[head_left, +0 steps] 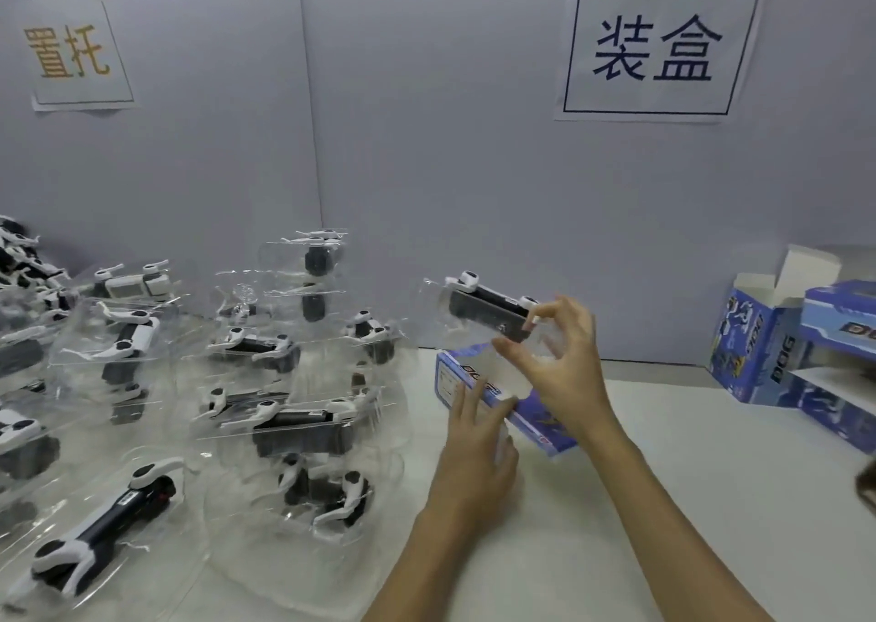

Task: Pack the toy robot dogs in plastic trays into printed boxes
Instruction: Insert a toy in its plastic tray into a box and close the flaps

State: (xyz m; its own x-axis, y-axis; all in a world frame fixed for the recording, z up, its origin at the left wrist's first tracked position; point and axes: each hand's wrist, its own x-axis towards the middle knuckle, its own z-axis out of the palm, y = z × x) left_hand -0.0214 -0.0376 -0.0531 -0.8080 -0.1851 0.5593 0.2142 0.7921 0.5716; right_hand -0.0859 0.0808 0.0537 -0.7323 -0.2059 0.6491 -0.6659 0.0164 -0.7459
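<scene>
My right hand (564, 365) pinches a clear plastic tray holding a black-and-white toy robot dog (488, 306), raised just above a blue printed box (479, 384). The box lies tilted on the white table with its open end facing up and left. My left hand (479, 451) holds the box's near side, fingers along its edge. The tray's lower part is see-through and hard to make out against the box.
Several more trayed robot dogs (284, 422) are heaped on the table's left half. Blue printed boxes (801, 351) stand stacked at the right, one with open flaps. A grey partition wall (426, 147) with two paper signs closes the back.
</scene>
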